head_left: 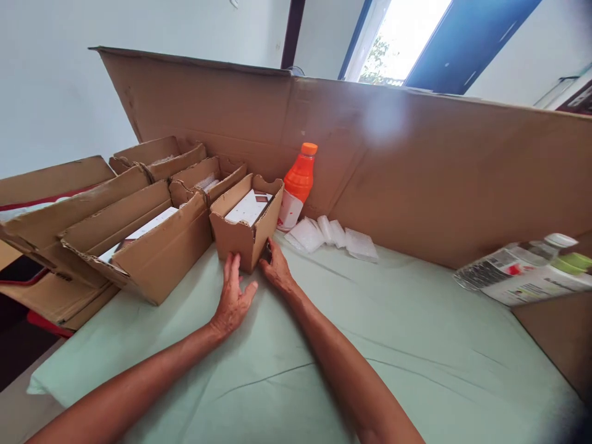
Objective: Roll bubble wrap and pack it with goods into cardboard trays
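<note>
A small open-topped cardboard box (234, 240) stands on the pale green cloth, with white printed cards (247, 208) inside it. My left hand (232, 302) lies against the lower front of this box, its fingers stretched out and its thumb apart. At the box's lower right corner, my right hand (279, 269) rests with its fingers up along the side. Part of its fingers is turned from view. Neither hand is wrapped round anything. Just behind the box stands an orange bottle (298, 179) with a white label.
Several other cardboard boxes (171, 246) crowd the left side. Flat clear plastic packets (324, 233) lie right of the orange bottle. A clear plastic bottle (509, 265) is at the far right. A tall cardboard wall (416, 179) closes off the back. Green cloth (393, 345) covers the surface.
</note>
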{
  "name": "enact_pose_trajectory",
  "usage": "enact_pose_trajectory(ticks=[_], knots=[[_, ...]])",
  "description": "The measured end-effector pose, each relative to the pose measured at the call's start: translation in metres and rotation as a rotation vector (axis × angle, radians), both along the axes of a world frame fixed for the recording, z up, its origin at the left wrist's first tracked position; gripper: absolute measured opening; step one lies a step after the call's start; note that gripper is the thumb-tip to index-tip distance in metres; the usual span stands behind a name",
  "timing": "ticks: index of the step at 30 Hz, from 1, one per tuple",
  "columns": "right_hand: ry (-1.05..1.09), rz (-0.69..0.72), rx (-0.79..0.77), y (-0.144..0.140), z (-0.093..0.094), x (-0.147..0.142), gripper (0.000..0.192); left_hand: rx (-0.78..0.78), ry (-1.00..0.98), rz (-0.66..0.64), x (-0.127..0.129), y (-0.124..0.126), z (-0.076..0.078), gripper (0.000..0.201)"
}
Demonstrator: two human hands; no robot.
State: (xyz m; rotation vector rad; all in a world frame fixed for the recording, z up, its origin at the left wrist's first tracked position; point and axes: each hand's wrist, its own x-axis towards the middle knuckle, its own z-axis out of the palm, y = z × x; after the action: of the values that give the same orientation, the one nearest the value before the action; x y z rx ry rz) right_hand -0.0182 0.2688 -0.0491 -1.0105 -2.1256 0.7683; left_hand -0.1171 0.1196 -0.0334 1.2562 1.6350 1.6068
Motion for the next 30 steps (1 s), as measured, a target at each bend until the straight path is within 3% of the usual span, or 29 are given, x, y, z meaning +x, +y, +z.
enact_pose_trajectory(ticks=[7, 15, 20, 30], knots=[[-0.081, 0.02, 0.072, -0.004, -0.006, -0.008, 0.072, 0.007, -0.011, 0.089, -0.022, 0.042, -0.006, 0.077], [-0.266, 0.016, 0.028, -0.004, 0.015, -0.019, 0.087, 0.053, 0.03, 0.067, -0.02, 0.036, -0.017, 0.07], [-0.3, 0.008, 0.024, -0.001, 0.019, -0.027, 0.081, 0.026, 0.012, 0.023, -0.021, 0.037, -0.021, 0.069], [-0.327, 0.017, 0.069, -0.004, 0.017, -0.027, 0.068, -0.041, 0.066, -0.106, -0.046, 0.046, -0.019, 0.067]])
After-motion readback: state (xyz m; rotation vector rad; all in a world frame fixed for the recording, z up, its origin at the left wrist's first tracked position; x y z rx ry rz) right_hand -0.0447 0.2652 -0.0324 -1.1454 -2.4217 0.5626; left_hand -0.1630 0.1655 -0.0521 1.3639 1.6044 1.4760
